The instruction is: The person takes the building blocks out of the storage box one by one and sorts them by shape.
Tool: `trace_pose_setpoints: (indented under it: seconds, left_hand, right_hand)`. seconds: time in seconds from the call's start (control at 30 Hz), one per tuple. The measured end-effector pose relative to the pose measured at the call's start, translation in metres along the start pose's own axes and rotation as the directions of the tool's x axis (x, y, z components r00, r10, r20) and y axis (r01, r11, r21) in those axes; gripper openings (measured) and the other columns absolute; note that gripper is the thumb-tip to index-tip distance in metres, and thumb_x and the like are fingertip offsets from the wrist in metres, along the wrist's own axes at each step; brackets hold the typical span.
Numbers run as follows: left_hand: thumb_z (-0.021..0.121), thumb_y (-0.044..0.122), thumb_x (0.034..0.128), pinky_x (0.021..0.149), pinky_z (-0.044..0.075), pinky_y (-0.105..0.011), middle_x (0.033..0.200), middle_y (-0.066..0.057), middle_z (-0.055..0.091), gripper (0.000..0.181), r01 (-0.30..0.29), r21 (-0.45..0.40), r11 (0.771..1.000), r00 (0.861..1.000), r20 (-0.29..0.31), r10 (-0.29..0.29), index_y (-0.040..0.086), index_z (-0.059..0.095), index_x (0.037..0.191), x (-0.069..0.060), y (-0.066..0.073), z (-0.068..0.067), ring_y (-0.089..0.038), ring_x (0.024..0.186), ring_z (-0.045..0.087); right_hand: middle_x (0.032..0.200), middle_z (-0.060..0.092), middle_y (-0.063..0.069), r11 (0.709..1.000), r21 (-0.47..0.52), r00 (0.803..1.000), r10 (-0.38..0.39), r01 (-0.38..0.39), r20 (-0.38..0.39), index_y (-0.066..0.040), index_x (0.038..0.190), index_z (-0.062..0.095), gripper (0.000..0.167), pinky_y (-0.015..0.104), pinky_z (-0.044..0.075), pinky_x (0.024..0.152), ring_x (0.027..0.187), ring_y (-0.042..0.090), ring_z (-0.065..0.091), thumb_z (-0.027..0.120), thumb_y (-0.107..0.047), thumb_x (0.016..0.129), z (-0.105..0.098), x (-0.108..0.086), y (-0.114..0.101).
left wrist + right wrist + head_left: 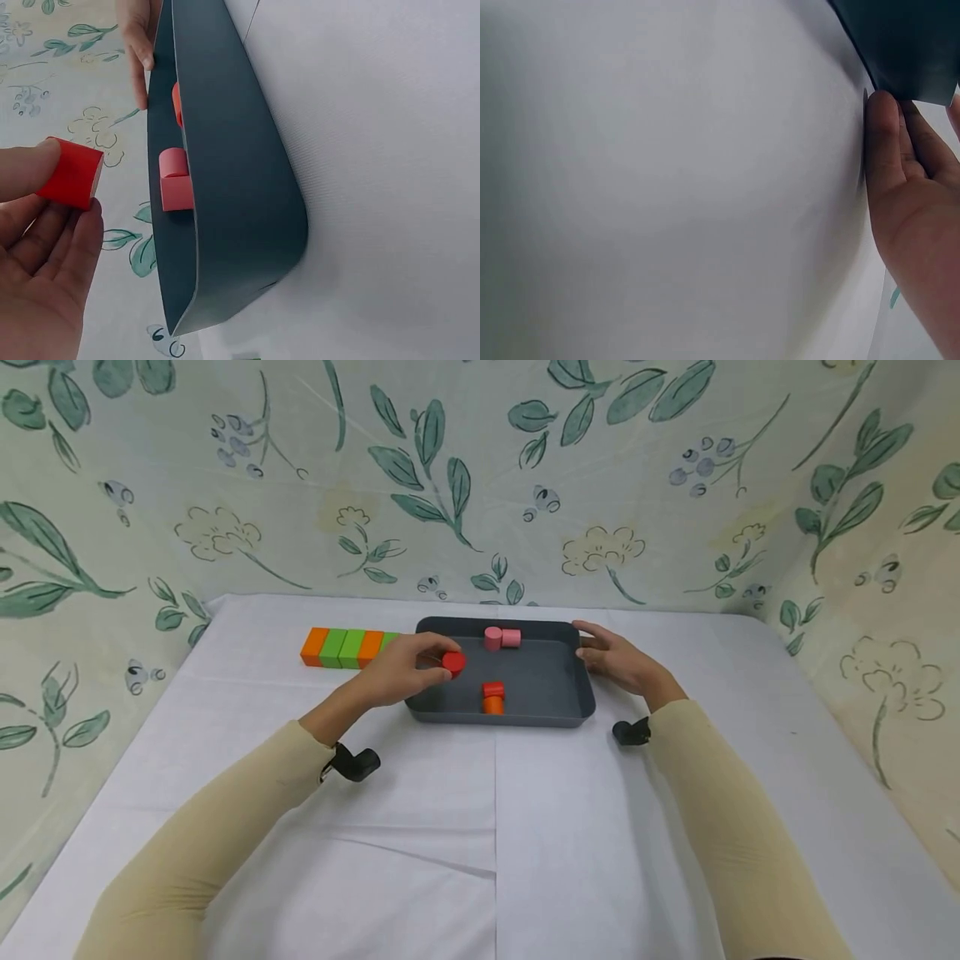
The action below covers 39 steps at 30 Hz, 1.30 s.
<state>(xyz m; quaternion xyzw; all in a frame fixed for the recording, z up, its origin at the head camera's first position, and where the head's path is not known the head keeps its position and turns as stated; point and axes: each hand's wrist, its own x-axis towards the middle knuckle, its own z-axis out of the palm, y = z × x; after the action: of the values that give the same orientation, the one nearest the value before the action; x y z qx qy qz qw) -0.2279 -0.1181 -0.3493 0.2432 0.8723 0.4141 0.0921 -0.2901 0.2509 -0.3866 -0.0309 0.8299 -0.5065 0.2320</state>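
Between thumb and fingers, my left hand pinches a red cylindrical block above the left part of a dark grey tray. My right hand touches the tray's right side, its fingers extended along the rim near the back corner. In the right wrist view those fingertips meet the tray's edge. Two pink cylindrical blocks lie together inside the tray at the back. Toward the tray's front, a red block sits against an orange block.
Left of the tray, a row of orange and green blocks stands side by side, its right end hidden behind my left hand. A white cloth covers the table. Leaf-patterned fabric hangs behind it.
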Motion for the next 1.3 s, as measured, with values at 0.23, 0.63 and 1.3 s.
trace_pose_setpoints:
  seconds: [0.23,0.63,1.3]
  left_hand:
    - [0.064,0.010,0.0937,0.105,0.052,-0.044,0.127,-0.011,0.063,0.036,0.010,-0.014,1.000,0.999,-0.033,-0.010,0.009,0.061,0.130,-0.023,-0.008,-0.010,-0.027,0.116,0.063]
    - [0.066,0.010,0.0930,0.103,0.053,-0.044,0.126,-0.011,0.065,0.037,0.033,0.033,0.999,0.995,-0.090,-0.030,0.007,0.061,0.129,-0.051,-0.024,-0.026,-0.028,0.114,0.064]
    - [0.066,0.008,0.0934,0.101,0.053,-0.047,0.131,-0.020,0.060,0.040,0.216,0.017,0.976,0.953,-0.222,-0.207,0.001,0.058,0.132,-0.076,-0.057,-0.026,-0.034,0.118,0.061]
  right_hand:
    - [0.167,0.008,0.020,1.000,-0.012,1.000,0.011,-0.010,0.020,-0.022,0.161,0.009,0.069,0.053,0.017,0.126,0.155,0.039,0.015,0.045,-0.010,0.103,0.006,-0.014,-0.018]
    - [0.167,0.008,0.020,1.000,-0.002,1.000,0.011,-0.011,0.021,-0.022,0.161,0.010,0.069,0.053,0.017,0.126,0.155,0.039,0.014,0.045,-0.009,0.103,0.004,-0.015,-0.018]
    - [0.168,0.008,0.016,0.999,0.035,1.000,-0.007,0.006,0.005,-0.028,0.161,0.011,0.068,0.052,0.017,0.127,0.155,0.035,0.015,0.045,-0.011,0.104,-0.003,0.003,0.004]
